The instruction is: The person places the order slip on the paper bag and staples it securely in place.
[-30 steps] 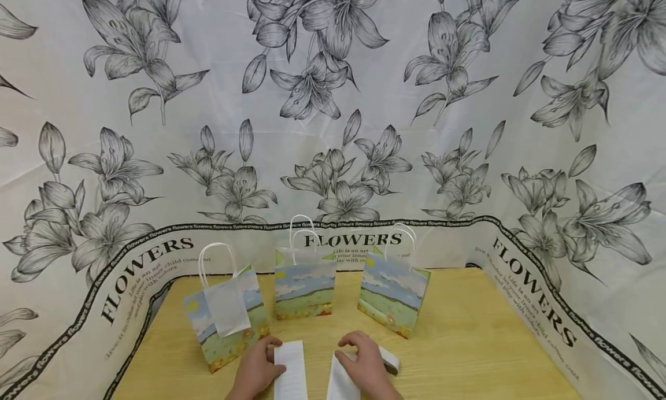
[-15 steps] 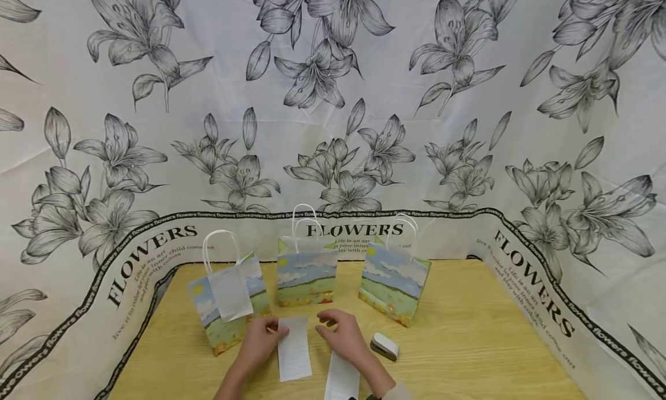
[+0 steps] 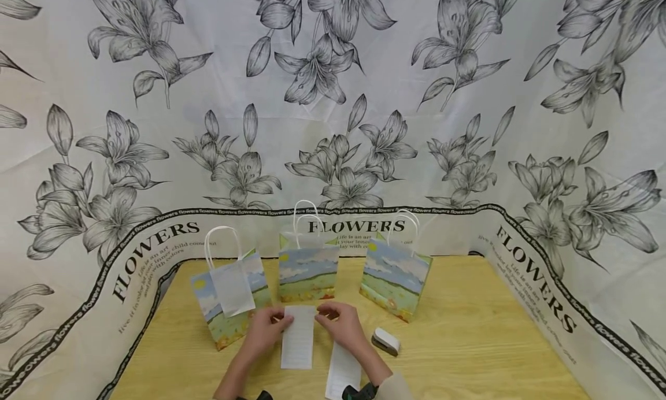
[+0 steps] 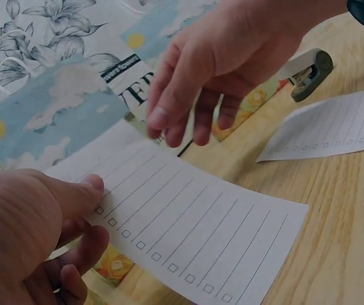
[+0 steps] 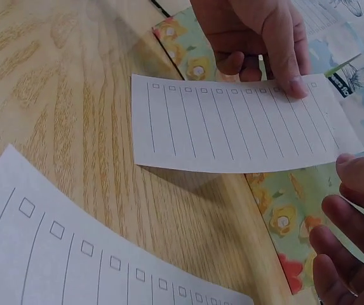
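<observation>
While the left hand (image 3: pixel 265 330) pinches a lined sheet (image 3: pixel 298 341) by its left edge, thumb on top and fingers bent below, I read that grip as clamped on the paper. I see the sheet raised above the table (image 3: pixel 494 330), nearer than the middle bag (image 3: pixel 308 273), with small checkboxes running along the held edge. At its top right corner I have the right hand (image 3: pixel 340 328), grip loose, thumb and fingers apart; I cannot tell whether a fingertip touches the paper. A second lined sheet (image 3: pixel 342 373) lies partly under the right forearm, a small stapler (image 3: pixel 386 341) near it. White paper (image 3: pixel 235 291) covers part of the left bag (image 3: pixel 256 277); the right bag (image 3: pixel 395 280) stands beyond the stapler.
</observation>
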{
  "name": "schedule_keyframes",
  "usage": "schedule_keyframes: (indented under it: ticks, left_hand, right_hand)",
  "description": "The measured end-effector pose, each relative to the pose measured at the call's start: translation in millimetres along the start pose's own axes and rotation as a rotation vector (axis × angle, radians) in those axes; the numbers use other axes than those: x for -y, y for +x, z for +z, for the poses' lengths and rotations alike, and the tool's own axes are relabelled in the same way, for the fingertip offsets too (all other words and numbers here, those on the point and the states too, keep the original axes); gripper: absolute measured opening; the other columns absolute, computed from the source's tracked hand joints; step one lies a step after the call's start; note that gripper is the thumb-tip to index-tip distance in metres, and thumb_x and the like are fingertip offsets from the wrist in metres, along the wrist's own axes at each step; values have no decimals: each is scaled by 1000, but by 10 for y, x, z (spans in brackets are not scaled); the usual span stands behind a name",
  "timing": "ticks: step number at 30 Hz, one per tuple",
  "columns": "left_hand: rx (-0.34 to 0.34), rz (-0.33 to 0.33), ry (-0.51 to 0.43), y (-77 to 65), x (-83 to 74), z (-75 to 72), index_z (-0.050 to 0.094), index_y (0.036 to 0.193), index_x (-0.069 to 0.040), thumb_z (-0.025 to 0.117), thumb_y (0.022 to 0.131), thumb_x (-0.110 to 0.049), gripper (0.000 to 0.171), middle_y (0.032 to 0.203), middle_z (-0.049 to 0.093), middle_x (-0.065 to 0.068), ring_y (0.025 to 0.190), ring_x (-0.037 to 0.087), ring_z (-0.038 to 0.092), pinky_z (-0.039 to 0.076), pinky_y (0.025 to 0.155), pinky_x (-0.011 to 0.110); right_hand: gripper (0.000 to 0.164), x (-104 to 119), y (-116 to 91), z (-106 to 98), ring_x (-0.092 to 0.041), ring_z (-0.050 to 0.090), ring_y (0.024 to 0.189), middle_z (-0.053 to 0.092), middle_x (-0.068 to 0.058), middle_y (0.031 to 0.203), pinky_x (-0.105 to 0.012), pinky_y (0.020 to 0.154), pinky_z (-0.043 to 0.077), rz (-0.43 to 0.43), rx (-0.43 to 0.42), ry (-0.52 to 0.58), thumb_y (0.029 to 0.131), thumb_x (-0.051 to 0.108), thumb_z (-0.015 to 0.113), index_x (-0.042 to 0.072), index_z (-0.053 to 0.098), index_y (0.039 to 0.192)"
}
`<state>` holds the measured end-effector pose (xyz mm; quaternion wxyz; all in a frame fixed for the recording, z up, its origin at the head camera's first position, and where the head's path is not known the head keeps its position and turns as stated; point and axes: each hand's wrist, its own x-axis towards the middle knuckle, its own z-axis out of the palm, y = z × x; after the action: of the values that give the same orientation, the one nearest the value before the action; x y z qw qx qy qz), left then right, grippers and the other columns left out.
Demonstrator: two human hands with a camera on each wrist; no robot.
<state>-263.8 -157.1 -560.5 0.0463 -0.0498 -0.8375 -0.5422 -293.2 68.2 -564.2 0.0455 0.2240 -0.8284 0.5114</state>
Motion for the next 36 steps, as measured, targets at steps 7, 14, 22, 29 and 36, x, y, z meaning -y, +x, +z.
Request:
schedule_keyframes:
  ticks: [7,14,22,29,36]
  left_hand:
    - [-120,91,-81,90,-83,-24,65,82,-5,68,92,-10,12,74,57,5,54,17,58,50,50,30]
    - [-154,142,-52,186,-195,-90,63,69,-7,67,94,-15,26,61,58,3,53,30,59,38,40,26]
    - [-182,213,-138,321,-416,-183,72,101,-1,73,88,-8,16,74,64,5,51,23,58,46,42,26]
    - [-265,397,-151,344,-660,-259,72,89,-1,65,93,-3,9,63,57,13,43,25,51,39,38,25]
    - [-290,509,-92,462,-623,-179,72,91,-2,68,89,0,5,78,66,9,51,19,57,45,42,25]
  right_hand:
    - [23,-17,-36,-151,-12,62,76,68,1,87,-28,65,51,49,28,0,94,21,67,1,72,102]
    - [20,-38,28,-300,-13,63,77,68,1,89,-28,65,52,105,70,-6,96,20,65,2,72,103]
    - [20,221,252,-565,-16,62,82,68,0,95,-32,66,52,40,10,-62,97,24,63,9,72,105]
    - [13,477,435,-748,-16,62,82,68,3,93,-35,69,51,50,-69,-89,96,20,65,13,73,103]
    - [12,533,563,-850,-18,63,82,69,0,95,-35,68,52,13,-105,-113,94,16,66,10,73,102]
